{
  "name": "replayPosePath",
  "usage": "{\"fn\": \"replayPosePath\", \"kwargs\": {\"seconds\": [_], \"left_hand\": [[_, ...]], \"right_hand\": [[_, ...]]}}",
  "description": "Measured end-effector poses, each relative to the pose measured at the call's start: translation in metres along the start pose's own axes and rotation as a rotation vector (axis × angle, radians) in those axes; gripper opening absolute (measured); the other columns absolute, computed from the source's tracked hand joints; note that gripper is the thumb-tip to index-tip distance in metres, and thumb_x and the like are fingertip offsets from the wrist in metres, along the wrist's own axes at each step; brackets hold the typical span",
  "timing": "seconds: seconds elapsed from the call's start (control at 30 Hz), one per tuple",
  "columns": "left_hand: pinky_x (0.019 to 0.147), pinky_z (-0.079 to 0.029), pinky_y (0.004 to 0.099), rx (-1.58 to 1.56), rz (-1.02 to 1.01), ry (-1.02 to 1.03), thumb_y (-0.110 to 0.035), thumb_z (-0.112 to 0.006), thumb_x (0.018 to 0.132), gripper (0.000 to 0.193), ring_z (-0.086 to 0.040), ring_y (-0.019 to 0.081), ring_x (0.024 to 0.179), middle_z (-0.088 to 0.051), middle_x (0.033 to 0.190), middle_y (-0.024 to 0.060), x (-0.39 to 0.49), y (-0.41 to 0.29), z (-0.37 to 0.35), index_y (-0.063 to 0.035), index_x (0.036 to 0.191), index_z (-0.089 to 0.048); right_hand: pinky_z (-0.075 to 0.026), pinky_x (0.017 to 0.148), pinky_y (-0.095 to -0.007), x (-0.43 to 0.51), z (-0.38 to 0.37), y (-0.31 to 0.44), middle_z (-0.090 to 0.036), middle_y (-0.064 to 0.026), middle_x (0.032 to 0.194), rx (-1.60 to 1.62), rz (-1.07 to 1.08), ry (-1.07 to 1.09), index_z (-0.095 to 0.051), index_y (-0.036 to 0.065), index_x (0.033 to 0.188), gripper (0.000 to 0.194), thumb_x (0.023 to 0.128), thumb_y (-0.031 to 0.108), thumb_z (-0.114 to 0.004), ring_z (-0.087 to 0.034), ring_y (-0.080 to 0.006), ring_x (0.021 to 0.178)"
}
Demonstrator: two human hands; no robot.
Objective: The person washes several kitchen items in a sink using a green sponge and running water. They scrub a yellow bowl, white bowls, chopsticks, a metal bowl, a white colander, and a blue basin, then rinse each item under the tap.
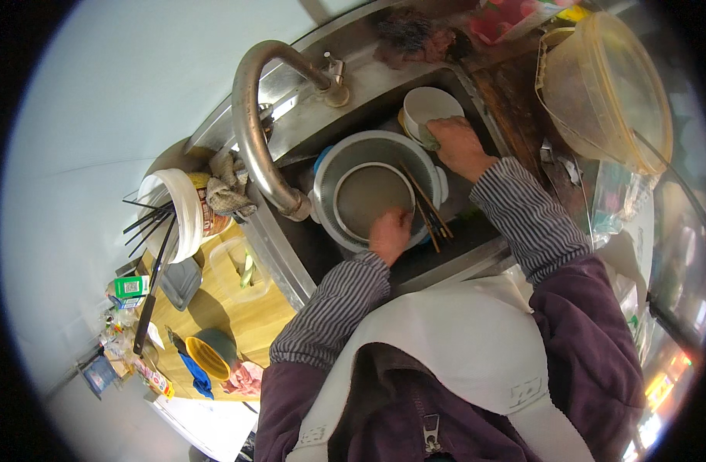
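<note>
A grey plastic basin (381, 141) with side handles sits in the metal sink (306, 242). Within it is a pale-rimmed bowl (364, 196) of cloudy water. The fingers of my left hand (391, 235) dip into this bowl near its front rim; the fingertips are hidden, so whether they grip anything is unclear. Several wooden chopsticks (431, 222) lean over the basin's right edge. My right hand (461, 147) holds a greenish scouring pad (428, 138) against the near side of a white bowl (432, 107). That bowl rests at the sink's back right, above a yellowish dish.
A curved metal faucet (250, 115) arches over the sink's left side. Dark rags (413, 40) lie behind. At right stands a large translucent bucket (601, 95). Left are a white tub (176, 216) with black-handled utensils, a cloth (228, 187) and a clear plastic container (228, 277).
</note>
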State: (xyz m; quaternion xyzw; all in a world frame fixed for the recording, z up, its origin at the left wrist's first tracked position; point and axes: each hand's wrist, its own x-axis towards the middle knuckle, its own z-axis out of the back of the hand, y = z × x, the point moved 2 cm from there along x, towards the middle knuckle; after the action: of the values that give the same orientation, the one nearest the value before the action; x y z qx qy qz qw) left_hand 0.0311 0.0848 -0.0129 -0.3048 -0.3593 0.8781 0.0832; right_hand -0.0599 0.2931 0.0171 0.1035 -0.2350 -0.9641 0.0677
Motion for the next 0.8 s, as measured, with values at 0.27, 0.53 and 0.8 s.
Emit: {"fn": "replayPosePath", "kwargs": {"seconds": [0.27,0.53,0.8], "left_hand": [[0.066,-0.047,0.0379,-0.183,0.452,0.219,-0.028,-0.066,0.085,0.040,-0.061,0.0240,0.076,-0.064,0.089,0.0229,0.015,-0.021,-0.049,0.0084,0.100,-0.062],[0.064,-0.048,0.0389,-0.409,0.478,-0.064,-0.019,-0.066,0.082,0.035,-0.061,0.0249,0.071,-0.064,0.086,0.0220,0.031,-0.015,-0.073,0.0102,0.100,-0.059],[0.056,-0.043,0.0282,-1.053,0.653,-0.032,-0.016,-0.052,0.089,0.015,-0.049,0.0167,0.062,-0.052,0.074,0.0073,0.008,-0.035,-0.001,-0.0014,0.092,-0.054]], "right_hand": [[-0.045,0.088,-0.0392,-0.042,0.011,0.006,-0.060,-0.0173,0.109,0.440,-0.094,-0.356,-0.054,0.000,0.118,0.028,0.091,0.009,-0.055,-0.058,-0.0295,0.100],[-0.047,0.082,-0.0327,-0.091,0.023,0.016,-0.063,-0.0144,0.105,0.825,-0.305,-0.352,-0.057,-0.001,0.115,0.026,0.092,0.011,-0.056,-0.060,-0.0229,0.096],[-0.047,0.082,-0.0296,-0.103,0.022,0.019,-0.062,-0.0067,0.108,1.526,-0.664,-0.301,-0.054,0.001,0.120,0.030,0.096,0.020,-0.051,-0.058,-0.0141,0.095]]}}
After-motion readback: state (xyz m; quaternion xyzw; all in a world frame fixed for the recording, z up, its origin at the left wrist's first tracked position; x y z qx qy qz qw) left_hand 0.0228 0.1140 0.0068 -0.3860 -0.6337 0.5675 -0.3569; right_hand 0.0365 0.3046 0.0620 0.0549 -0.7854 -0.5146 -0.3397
